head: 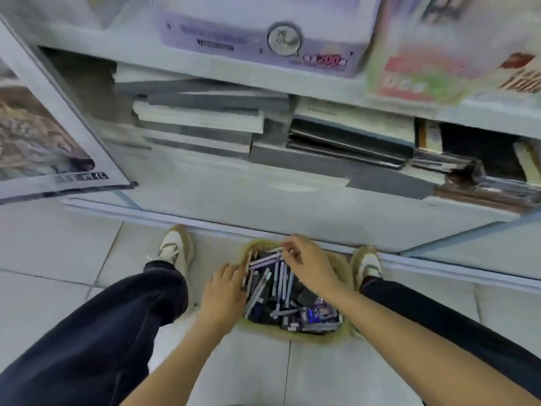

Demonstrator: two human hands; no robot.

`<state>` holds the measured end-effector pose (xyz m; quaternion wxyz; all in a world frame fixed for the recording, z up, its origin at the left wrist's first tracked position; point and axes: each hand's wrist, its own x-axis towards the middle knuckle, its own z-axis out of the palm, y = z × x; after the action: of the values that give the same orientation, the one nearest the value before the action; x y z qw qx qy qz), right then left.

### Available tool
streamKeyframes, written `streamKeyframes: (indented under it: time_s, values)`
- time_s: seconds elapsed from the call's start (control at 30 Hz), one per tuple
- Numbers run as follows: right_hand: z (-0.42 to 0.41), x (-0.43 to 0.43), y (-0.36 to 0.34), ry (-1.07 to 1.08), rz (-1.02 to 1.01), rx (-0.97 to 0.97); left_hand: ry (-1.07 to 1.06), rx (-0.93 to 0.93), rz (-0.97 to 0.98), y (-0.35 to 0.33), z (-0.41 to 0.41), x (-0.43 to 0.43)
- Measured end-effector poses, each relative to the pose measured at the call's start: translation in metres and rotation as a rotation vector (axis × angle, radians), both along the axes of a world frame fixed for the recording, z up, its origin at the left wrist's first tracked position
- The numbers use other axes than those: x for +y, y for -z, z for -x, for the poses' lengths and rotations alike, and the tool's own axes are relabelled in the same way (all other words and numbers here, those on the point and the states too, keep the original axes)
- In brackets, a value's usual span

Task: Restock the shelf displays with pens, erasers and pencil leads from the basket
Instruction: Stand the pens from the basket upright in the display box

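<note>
Low in the middle of the frame, the basket (347,276) sits on the floor tiles (58,244) between the person's shoes (175,247), filled with pens (276,281) and small dark packets (307,316) I can't identify. Gathering stock looks like the step in hand. The right hand (310,266) reaches in and pinches a pale pen or two at its fingertips by the far rim. The left hand (224,293) lies at the basket's left edge, fingers among the pens; whether it grips any I can't tell. Next, I'd guess, a bundle must be lifted to the shelf (263,183) across the upper frame, which is blurred and shows only stacked books (199,115).
</note>
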<state>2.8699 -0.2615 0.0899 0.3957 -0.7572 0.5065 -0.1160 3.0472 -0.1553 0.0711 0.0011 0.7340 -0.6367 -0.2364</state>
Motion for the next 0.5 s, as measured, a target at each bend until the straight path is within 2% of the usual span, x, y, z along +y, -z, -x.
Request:
streamKeyframes:
  time_s: [0.07, 0.13, 0.27, 0.37, 0.5]
  values:
    - [0.004, 0.006, 0.049, 0.088, -0.165, 0.098, 0.019, 0.044, -0.19, 0.04, -0.008, 0.015]
    - [0.005, 0.007, 0.09, 0.169, -0.323, 0.205, 0.033, 0.108, -0.277, 0.07, -0.013, 0.023]
    - [0.0, 0.007, 0.151, 0.28, -0.558, 0.357, -0.051, 0.213, -0.261, 0.112, -0.014, 0.025]
    - [-0.006, 0.01, 0.178, 0.406, -0.533, 0.389, -0.144, 0.257, -0.201, 0.13, -0.008, 0.016]
    - [-0.009, 0.012, 0.19, 0.471, -0.466, 0.426, -0.215, 0.256, -0.231, 0.143, 0.006, 0.001]
